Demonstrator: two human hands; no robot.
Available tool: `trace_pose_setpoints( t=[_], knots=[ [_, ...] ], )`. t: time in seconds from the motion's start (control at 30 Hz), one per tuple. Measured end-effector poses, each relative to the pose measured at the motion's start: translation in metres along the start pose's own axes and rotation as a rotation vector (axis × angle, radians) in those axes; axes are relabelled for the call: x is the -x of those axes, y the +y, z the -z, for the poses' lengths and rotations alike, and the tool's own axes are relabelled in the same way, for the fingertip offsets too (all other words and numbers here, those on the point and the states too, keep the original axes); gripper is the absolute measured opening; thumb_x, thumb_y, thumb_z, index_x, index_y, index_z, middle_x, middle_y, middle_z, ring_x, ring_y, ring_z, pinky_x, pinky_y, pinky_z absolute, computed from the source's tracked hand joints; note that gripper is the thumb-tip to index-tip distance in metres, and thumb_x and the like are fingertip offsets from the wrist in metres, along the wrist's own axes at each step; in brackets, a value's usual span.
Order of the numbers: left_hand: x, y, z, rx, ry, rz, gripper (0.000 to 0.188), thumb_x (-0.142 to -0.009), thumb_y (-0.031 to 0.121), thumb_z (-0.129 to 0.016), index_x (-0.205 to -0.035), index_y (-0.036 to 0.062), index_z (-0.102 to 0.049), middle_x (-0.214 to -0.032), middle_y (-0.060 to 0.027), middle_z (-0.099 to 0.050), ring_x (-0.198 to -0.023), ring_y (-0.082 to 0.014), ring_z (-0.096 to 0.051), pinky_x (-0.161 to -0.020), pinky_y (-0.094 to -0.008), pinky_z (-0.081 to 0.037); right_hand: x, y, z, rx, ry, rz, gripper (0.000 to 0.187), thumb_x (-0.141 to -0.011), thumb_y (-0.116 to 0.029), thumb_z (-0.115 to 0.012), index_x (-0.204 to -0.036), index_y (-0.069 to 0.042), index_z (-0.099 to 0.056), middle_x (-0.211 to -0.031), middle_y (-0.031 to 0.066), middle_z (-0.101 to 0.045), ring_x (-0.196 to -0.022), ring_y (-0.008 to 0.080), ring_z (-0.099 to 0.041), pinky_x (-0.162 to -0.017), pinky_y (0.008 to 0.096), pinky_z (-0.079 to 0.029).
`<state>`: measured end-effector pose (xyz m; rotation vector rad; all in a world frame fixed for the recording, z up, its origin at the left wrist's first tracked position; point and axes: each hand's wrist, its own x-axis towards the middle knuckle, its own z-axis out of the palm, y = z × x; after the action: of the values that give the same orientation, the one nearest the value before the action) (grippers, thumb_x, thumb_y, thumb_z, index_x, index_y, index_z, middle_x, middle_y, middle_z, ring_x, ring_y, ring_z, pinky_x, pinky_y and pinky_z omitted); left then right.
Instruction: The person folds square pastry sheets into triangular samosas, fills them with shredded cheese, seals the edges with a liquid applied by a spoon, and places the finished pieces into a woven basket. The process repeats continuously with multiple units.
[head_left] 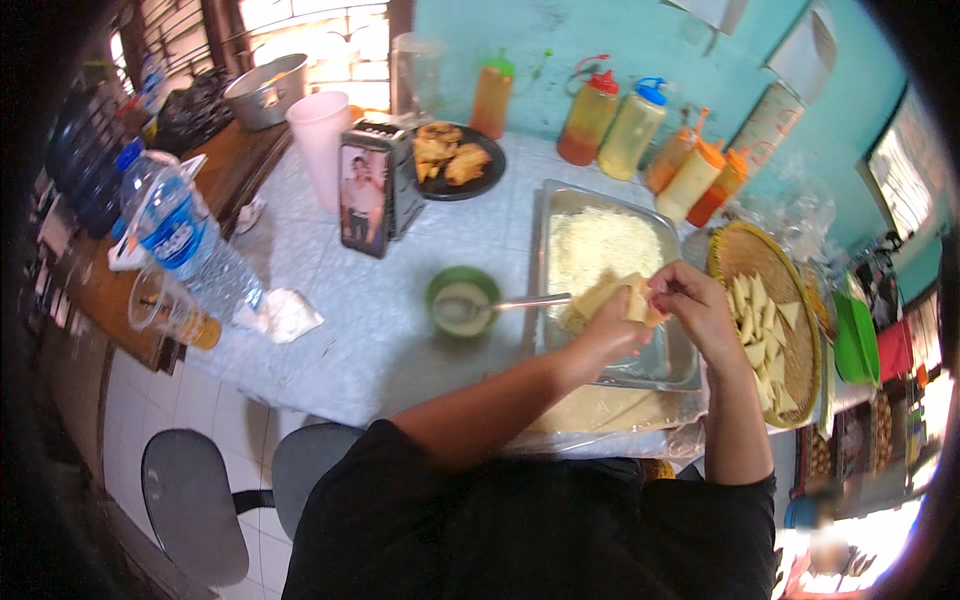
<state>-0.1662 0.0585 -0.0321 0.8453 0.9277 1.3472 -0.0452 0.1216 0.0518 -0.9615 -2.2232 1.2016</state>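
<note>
A pale, thin pastry wrapper [593,298], partly folded, is held up over a metal tray [684,360]. My left hand [607,335] grips it from the near left side, fingers closed round it. At its right end my right hand [697,303] pinches the edge with bent fingers. Shredded whitish filling [603,238] heaps in the far part of the tray. Just left of my hands stands a green bowl [440,312] of whitish liquid, with a metal spoon [528,302] resting in it. Folded triangular pastries [757,322] lie in a woven basket [796,300] to the right.
Sauce bottles [633,125] line the blue wall. A phone [364,200] leans upright near a pink cup [322,150] and a black plate [490,165] of fried food. A water bottle [190,235] and plastic cup [172,312] are far left. Wrapper sheets [600,408] lie before the tray.
</note>
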Motion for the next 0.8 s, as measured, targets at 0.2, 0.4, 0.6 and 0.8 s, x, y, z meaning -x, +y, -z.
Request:
trace_pose_setpoints(
  t=[0.2,0.4,0.6,0.8],
  knots=[
    [0.0,-0.001,-0.002,0.08,-0.093,0.0,0.027,-0.082,0.013,-0.059,-0.105,0.0045,-0.047,-0.089,-0.0051,-0.056,-0.072,-0.013,-0.056,-0.056,-0.0267,-0.046,-0.004,0.0,0.001,-0.081,-0.04,-0.096,0.021,-0.076,-0.002,-0.055,-0.097,-0.001,-0.059,-0.078,0.0033,-0.058,-0.073,0.0103,-0.055,-0.065,0.0229,-0.043],
    [-0.002,-0.003,-0.003,0.094,-0.099,0.013,0.028,-0.088,0.022,-0.059,-0.106,0.0033,-0.051,-0.091,-0.0065,-0.06,-0.07,-0.0142,-0.059,-0.057,-0.0273,-0.047,0.001,-0.005,0.003,-0.2,-0.009,-0.13,0.024,-0.075,-0.003,-0.056,-0.099,0.0,-0.059,-0.077,0.0068,-0.061,-0.072,0.0132,-0.059,-0.064,0.0247,-0.046],
    [0.003,0.003,0.003,0.21,-0.085,-0.01,0.024,-0.086,0.017,-0.06,-0.106,0.0046,-0.054,-0.091,-0.0062,-0.062,-0.07,-0.0137,-0.059,-0.058,-0.0267,-0.047,0.003,-0.012,0.013,-0.308,0.087,-0.039,0.022,-0.079,-0.009,-0.054,-0.098,0.0,-0.059,-0.081,0.0092,-0.064,-0.077,0.0156,-0.061,-0.067,0.0267,-0.047],
    [-0.001,0.006,0.008,0.11,-0.117,0.023,0.032,-0.089,0.02,-0.057,-0.117,0.0054,-0.05,-0.101,-0.0062,-0.062,-0.076,-0.0123,-0.059,-0.064,-0.026,-0.046,0.005,-0.014,0.015,-0.349,0.098,-0.037,0.019,-0.081,-0.008,-0.052,-0.097,0.0,-0.06,-0.081,0.0084,-0.064,-0.074,0.0147,-0.06,-0.067,0.026,-0.046]
  ],
)
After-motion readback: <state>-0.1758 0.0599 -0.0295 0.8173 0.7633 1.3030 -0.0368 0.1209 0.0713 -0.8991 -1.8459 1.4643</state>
